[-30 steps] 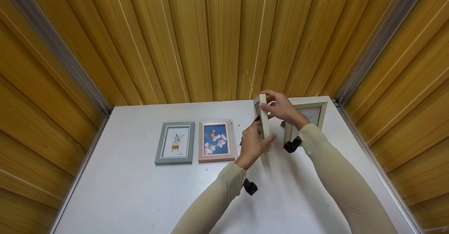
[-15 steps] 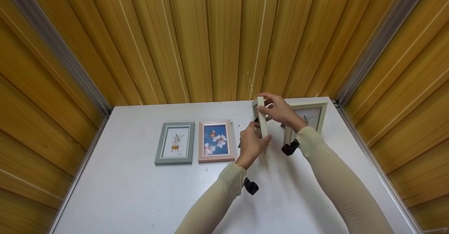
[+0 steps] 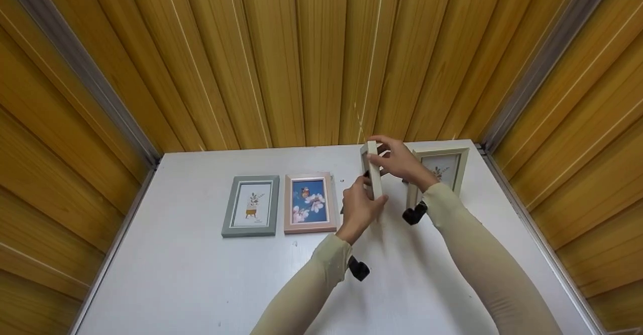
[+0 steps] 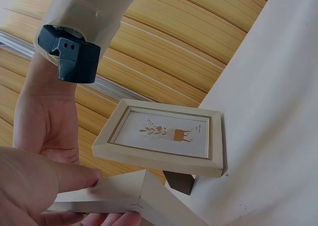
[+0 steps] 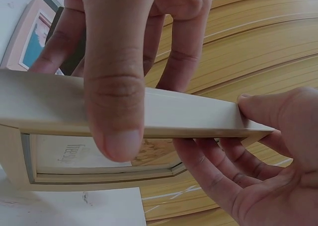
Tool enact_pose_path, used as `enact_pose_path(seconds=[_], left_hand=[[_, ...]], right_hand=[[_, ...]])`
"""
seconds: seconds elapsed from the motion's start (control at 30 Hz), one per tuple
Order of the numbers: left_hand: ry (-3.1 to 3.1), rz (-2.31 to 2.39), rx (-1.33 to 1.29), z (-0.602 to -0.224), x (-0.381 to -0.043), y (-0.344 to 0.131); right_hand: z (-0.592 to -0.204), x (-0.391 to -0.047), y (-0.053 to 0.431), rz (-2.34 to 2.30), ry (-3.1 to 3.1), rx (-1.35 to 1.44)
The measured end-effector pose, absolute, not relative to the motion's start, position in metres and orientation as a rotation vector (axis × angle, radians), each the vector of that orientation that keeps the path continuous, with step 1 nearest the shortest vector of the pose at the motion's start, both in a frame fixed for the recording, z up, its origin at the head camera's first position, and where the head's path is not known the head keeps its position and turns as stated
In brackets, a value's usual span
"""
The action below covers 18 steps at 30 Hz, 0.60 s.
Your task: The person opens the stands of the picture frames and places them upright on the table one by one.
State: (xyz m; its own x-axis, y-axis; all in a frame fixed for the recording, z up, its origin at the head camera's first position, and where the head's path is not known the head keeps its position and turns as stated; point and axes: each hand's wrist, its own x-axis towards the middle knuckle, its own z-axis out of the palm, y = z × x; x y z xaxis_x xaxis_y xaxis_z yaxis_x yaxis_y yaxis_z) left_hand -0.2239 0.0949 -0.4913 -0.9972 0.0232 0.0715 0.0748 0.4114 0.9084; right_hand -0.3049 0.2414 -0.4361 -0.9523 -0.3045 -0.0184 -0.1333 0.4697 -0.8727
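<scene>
Both hands hold a cream picture frame (image 3: 376, 179), turned nearly edge-on in the head view. My left hand (image 3: 357, 205) grips its lower end, thumb on the near edge. Higher up, my right hand (image 3: 402, 163) grips the frame with its thumb across the edge, as the right wrist view shows close up. That view also shows a dark flat piece (image 5: 75, 49) behind the right fingers, and part of a print with lettering inside the frame. Right of the hands stands another cream picture frame (image 3: 463, 168) with a plant print, a dark leg (image 4: 179, 181) behind it.
To the left on the white surface (image 3: 176, 274) are a grey-green picture frame (image 3: 227, 207) with a potted-plant print and a pink picture frame (image 3: 331, 209) with a bird and blossoms. Wood-look ribbed panels (image 3: 321, 59) border the back and both sides.
The held frame and both hands have shifted slightly left, with the frame's top a little lower. Both hands keep their grip; the other frames stay in place.
</scene>
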Motion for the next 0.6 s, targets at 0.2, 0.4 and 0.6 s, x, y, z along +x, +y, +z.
enact_pose_path(seconds=[0.2,0.4,0.6], left_hand=[[-2.593,-1.709,-0.084,-0.4909,-0.2234,0.0955],[-2.607,-1.667,-0.081,-0.4909,-0.2242,0.0961],[-2.600,-1.710,-0.083,-0.4903,-0.2249,0.0920]], right_hand=[[-0.4363,-0.3051,0.2419,-1.488,2.537,-0.384],[-0.4353,-0.3035,0.2407,-1.475,2.557,-0.377],[-0.4390,-0.3031,0.2425,-1.464,2.577,-0.429]])
